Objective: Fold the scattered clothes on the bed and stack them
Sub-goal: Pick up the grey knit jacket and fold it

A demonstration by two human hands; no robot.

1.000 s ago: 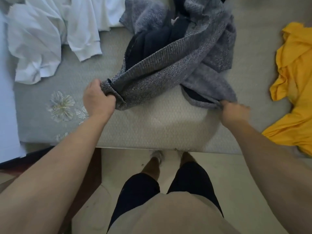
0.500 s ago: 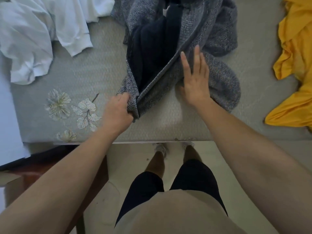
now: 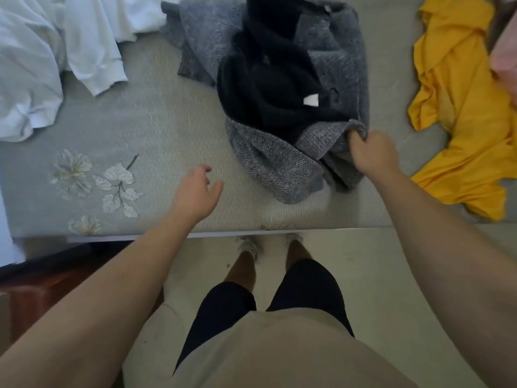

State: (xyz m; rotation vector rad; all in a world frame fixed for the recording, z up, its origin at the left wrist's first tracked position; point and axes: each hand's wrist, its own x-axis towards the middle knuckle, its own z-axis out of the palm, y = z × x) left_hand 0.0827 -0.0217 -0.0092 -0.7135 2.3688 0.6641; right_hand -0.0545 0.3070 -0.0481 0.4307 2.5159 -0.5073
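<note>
Grey speckled wool is making up the grey knit garment (image 3: 274, 161), which is lying bunched on the bed (image 3: 167, 130) near its front edge, a little right of the middle. Its black lining (image 3: 268, 88) is facing up among the folds, with a small white label (image 3: 311, 100) showing on it. The right hand (image 3: 375, 154) is gripping the garment's near right corner, its fingers curled round a fold of the knit. The left hand (image 3: 195, 189) is reaching over the bare bed cover to the left of the garment, apart from it, with fingers loosely bent and holding nothing; whether it is touching the cover cannot be told. The two hands are sitting well apart, with the garment's lower edge between them.

White clothes (image 3: 84, 51) are lying crumpled at the far left of the bed. A yellow garment (image 3: 461, 107) is lying rumpled at the right side, apart from the grey one. Something pink (image 3: 506, 51) is showing at the right edge, too cropped to identify. Embroidered flowers (image 3: 92, 180) are decorating the cover near the front left. The person is standing on a pale floor (image 3: 377, 275) at the bed's edge, wearing dark shorts and a beige top.
</note>
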